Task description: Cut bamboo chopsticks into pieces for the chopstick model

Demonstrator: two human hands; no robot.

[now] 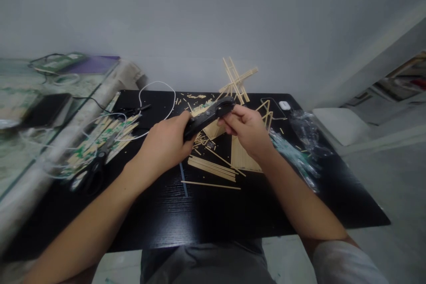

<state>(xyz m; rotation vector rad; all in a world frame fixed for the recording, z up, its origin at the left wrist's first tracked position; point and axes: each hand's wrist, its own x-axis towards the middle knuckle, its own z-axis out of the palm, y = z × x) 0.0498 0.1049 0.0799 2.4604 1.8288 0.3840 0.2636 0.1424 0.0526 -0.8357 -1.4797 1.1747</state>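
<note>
My left hand (pixel 168 142) is closed around the rear of a black glue gun (pixel 209 115), held above a black table (pixel 206 213). My right hand (pixel 245 129) grips the gun's front end with curled fingers. Under my hands lie loose bamboo sticks (pixel 213 169) and a flat panel of joined sticks (pixel 242 157). A frame of glued sticks (pixel 237 80) stands at the table's far edge. A white cable (pixel 156 91) loops behind my left hand.
Scissors (pixel 96 166) lie on the left among packets of wrapped sticks (pixel 100 137). Crumpled clear plastic (pixel 301 142) sits on the right. A small white object (pixel 284 105) rests at the far right corner. A glass-topped surface (pixel 29 106) with cables adjoins on the left.
</note>
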